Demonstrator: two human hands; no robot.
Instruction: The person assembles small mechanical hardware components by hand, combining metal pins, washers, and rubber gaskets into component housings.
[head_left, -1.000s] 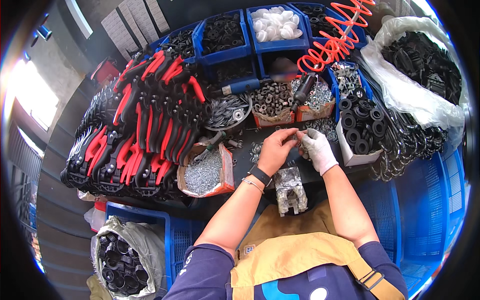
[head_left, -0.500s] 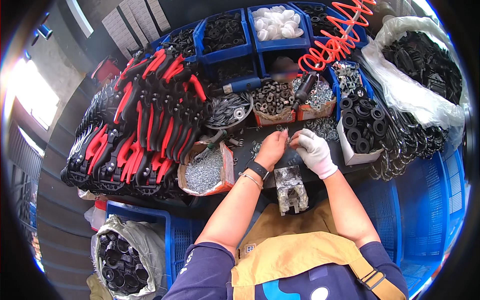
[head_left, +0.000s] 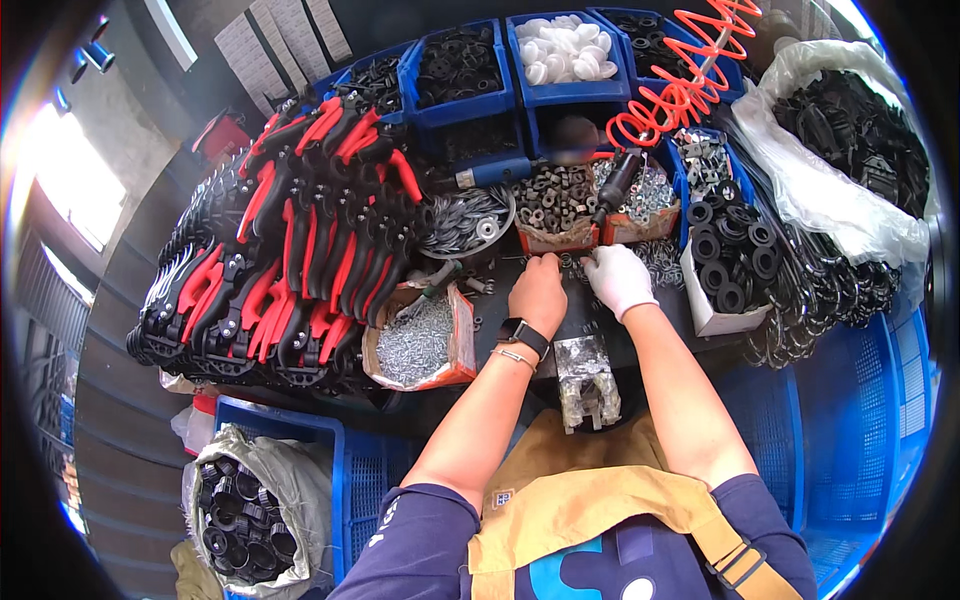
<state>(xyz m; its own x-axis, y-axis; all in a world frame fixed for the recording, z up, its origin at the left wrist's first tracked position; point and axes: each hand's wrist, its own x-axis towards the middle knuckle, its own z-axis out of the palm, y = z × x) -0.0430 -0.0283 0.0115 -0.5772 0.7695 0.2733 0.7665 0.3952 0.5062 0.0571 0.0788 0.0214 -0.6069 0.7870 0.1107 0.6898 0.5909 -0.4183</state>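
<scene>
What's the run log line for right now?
left hand: bare, by box of dark parts; right hand: white-gloved, by small silvery parts; anything held: unclear; metal fixture: lower in view than both hands

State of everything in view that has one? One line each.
Left hand: bare, fingers bent, grip unclear
Right hand: gloved, fingers bent, grip unclear
Box of dark parts: open, filled
Metal fixture: between the forearms
Black driver: tilted, nose down
Red hose: coiled
Box of small silvery parts: open, filled
Woven sack: open, black parts inside
Plastic bag: open, black parts inside
</scene>
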